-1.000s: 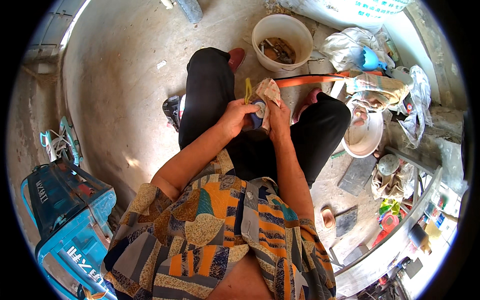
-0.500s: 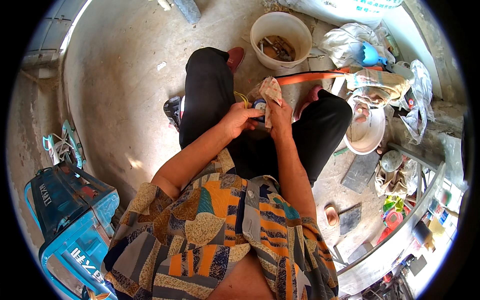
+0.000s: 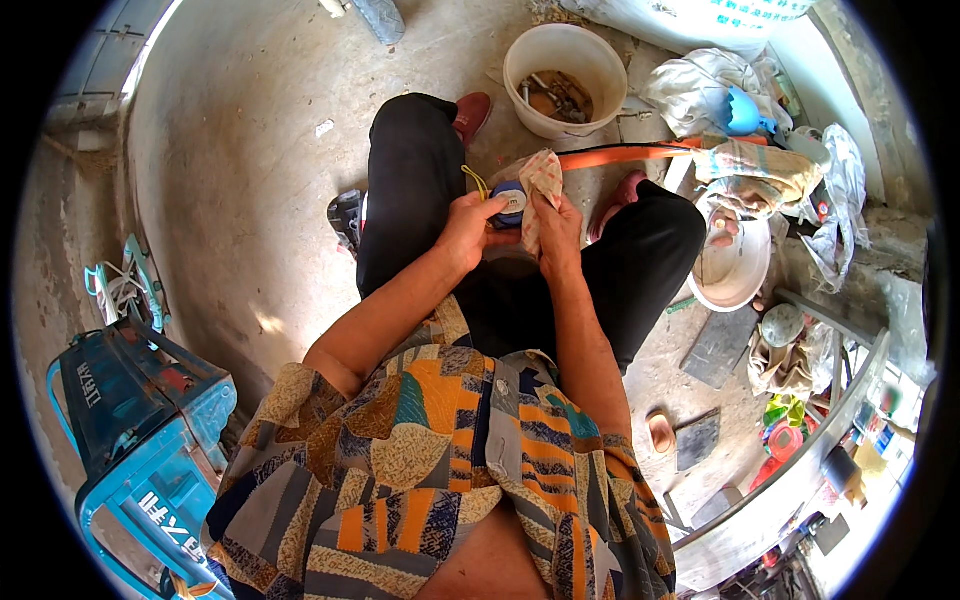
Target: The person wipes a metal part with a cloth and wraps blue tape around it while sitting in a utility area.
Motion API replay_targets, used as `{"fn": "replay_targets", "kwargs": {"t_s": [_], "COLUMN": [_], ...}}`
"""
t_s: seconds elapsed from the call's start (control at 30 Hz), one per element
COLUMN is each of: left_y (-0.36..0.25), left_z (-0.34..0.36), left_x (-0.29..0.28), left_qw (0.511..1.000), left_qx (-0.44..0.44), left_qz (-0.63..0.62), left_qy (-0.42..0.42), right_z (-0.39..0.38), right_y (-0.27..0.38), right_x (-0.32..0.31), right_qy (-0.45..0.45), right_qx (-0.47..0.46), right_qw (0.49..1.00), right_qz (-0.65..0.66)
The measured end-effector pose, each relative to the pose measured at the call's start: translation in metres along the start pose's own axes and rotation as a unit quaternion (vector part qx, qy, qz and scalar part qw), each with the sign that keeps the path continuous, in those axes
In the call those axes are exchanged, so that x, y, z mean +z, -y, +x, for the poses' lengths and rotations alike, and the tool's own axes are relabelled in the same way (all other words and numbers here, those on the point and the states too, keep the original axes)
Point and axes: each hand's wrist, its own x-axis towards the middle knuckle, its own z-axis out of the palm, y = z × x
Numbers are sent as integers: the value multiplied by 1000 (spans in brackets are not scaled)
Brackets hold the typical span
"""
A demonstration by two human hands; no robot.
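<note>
My left hand (image 3: pixel 466 232) is closed around a tape measure (image 3: pixel 513 201), a small round thing with a blue rim and a pale face, held between my knees. A yellow cord (image 3: pixel 474 180) loops out past the thumb. In my right hand (image 3: pixel 561 228) is a pale cloth (image 3: pixel 543 184) with reddish marks, bunched up in the fingers. The cloth lies right against the tape measure's right side. Fingers of both hands are partly hidden beneath what they hold.
Beyond my feet stands a white bucket (image 3: pixel 520 53) with metal parts in murky contents. An orange strip (image 3: pixel 620 155) runs rightward from near the cloth to bags. A white basin (image 3: pixel 755 255) sits right of my knee; a blue toolbox (image 3: pixel 150 430) stands at lower left.
The tape measure's pale face has turned up into fuller view, and my left thumb has shifted onto its edge. The cloth has moved slightly to the right side of it.
</note>
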Motion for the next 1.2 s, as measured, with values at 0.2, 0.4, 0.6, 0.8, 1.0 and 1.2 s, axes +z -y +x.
{"fn": "replay_targets", "kwargs": {"t_s": [0.2,0.4,0.6,0.8,1.0,1.2], "left_y": [1,-5,-7,-8,-3,-2], "left_z": [1,0,-3,-7,3,-4], "left_x": [-3,0,1,6,-2,1], "left_qw": [999,983,985,994,996,984], "left_qx": [5,-2,-28,-19,-13,-78], "left_qz": [51,184,164,102,84,154], "left_qy": [12,-10,37,27,30,42], "right_z": [3,0,2,3,2,4], "right_y": [-7,-2,-3,2,-2,-5], "right_x": [-7,-5,-8,-7,-8,-8], "right_qy": [2,-29,-24,-78,-46,-30], "right_qx": [-10,-20,-10,-12,-27,-36], "right_qw": [999,999,1000,993,998,999], "right_qz": [-39,-12,-12,83,15,-14]}}
